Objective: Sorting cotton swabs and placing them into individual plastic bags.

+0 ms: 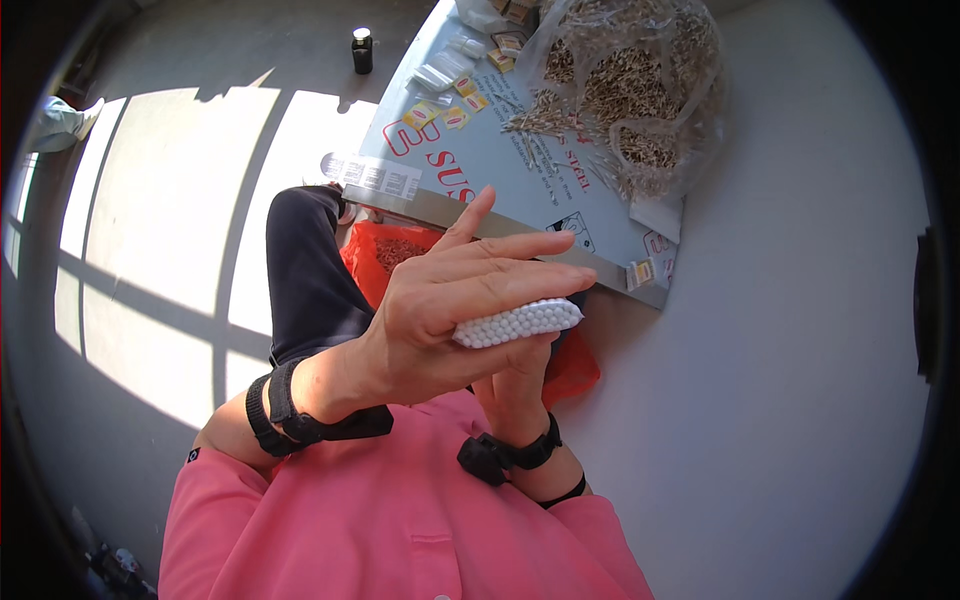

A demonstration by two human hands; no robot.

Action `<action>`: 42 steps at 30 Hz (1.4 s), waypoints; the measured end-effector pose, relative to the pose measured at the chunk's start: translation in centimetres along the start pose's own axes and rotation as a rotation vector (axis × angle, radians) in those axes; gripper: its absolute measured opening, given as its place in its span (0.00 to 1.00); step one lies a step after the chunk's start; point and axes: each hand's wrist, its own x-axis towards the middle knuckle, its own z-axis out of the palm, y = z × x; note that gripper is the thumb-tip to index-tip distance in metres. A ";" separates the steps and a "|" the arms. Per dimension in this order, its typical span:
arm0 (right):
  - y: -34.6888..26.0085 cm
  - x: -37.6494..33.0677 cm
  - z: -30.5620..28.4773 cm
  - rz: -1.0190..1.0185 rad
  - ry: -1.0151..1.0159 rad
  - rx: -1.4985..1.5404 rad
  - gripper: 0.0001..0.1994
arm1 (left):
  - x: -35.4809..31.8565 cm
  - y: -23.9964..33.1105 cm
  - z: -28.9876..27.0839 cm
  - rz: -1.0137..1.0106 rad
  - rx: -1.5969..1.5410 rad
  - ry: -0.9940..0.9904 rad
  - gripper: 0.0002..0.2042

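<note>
My left hand [455, 300] lies flat over a bundle of white-tipped cotton swabs [515, 323], fingers stretched out to the right. Under the bundle, my right hand [520, 375] is mostly hidden; only its palm heel and wrist with a black strap show. The bundle is pressed between both palms, its round white tips facing me. Both wrists wear black straps, and pink sleeves cover my arms below.
A pale blue printed board [480, 150] lies ahead, with small yellow packets [440, 110] and a clear bag of many swabs [625, 90] on it. An orange-red bag [385, 255] sits below its edge. A small dark bottle [362, 50] stands on the sunlit floor.
</note>
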 end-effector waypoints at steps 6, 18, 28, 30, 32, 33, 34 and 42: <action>-0.2 -0.1 -0.7 0.000 -0.044 0.016 0.20 | 0.5 0.3 -0.1 0.023 -0.028 -0.060 0.23; -0.2 -0.7 -0.7 0.036 0.091 0.028 0.20 | 0.0 -0.1 0.3 -0.047 -0.017 -0.022 0.28; 0.1 0.6 -0.6 0.004 0.021 0.068 0.10 | -0.9 -0.8 -0.3 -0.070 0.032 -0.001 0.30; 0.0 0.9 -0.7 -0.029 -0.062 0.016 0.09 | -0.8 -0.7 -0.4 -0.084 0.027 0.001 0.31; -0.3 0.9 -0.8 -0.034 -0.053 0.016 0.08 | -0.8 -0.6 -0.5 -0.081 0.036 -0.014 0.32; -0.4 0.9 -0.8 -0.036 -0.045 0.015 0.08 | -0.8 -0.6 -0.5 -0.082 0.038 -0.015 0.32; -0.4 0.8 -0.6 -0.035 -0.045 0.018 0.08 | -0.9 -0.6 -0.6 -0.095 0.039 -0.022 0.32; -0.9 0.7 -0.6 -0.023 -0.024 0.013 0.08 | -1.1 -0.5 -0.8 -0.130 0.042 -0.046 0.32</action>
